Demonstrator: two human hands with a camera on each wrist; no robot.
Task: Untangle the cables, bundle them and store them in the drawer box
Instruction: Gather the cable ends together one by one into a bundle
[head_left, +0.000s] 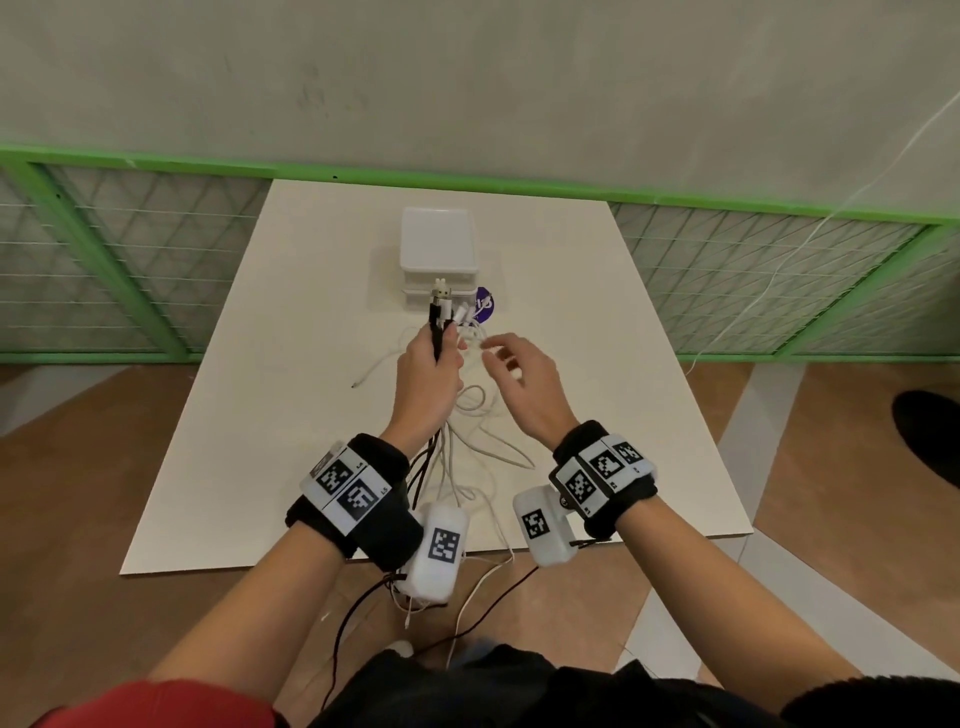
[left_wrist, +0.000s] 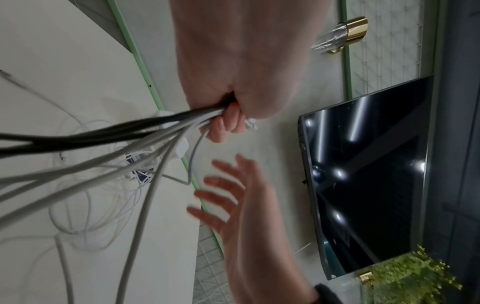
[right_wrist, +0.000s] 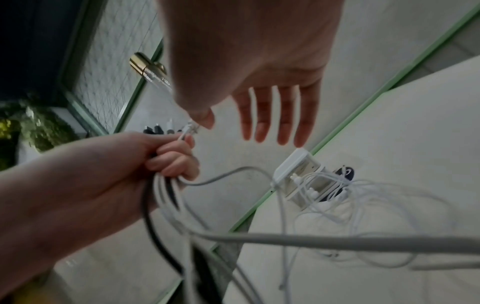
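- Left hand (head_left: 431, 366) raised over the middle of the desk (head_left: 291, 415), fist closed round a bunch of cables (left_wrist: 145, 131), black and white together. Plug ends stick up out of the top of the fist, pointing toward the far edge.
- Long axis of the gripped bunch runs roughly near-to-far. The tails drop from the bottom of the fist, trail toward the person and hang over the near desk edge.
- Right hand (head_left: 519, 374) just beside the left, on its right, fingers (right_wrist: 285, 119) spread and straight. It holds nothing and is not touching the bunch.
- Loose white cables (right_wrist: 363, 197) lie in loops on the desk under and beyond both hands, some draped against the front of the drawer box (head_left: 439, 244). The right hand is the nearer one to these loops.
- Drawer box stands beyond the hands, toward the far edge, centred. Whether a drawer is pulled out I cannot tell.
- A small purple tag (head_left: 485, 304) lies at the box's right front corner, among the white loops.
- Judgement: gathering is under way, bundling not yet done. The free right hand would need to reach forward and down for the next loose strand.
- Open desk surface on both sides gives room to draw strands out sideways. Risk: tails over the near edge may snag.
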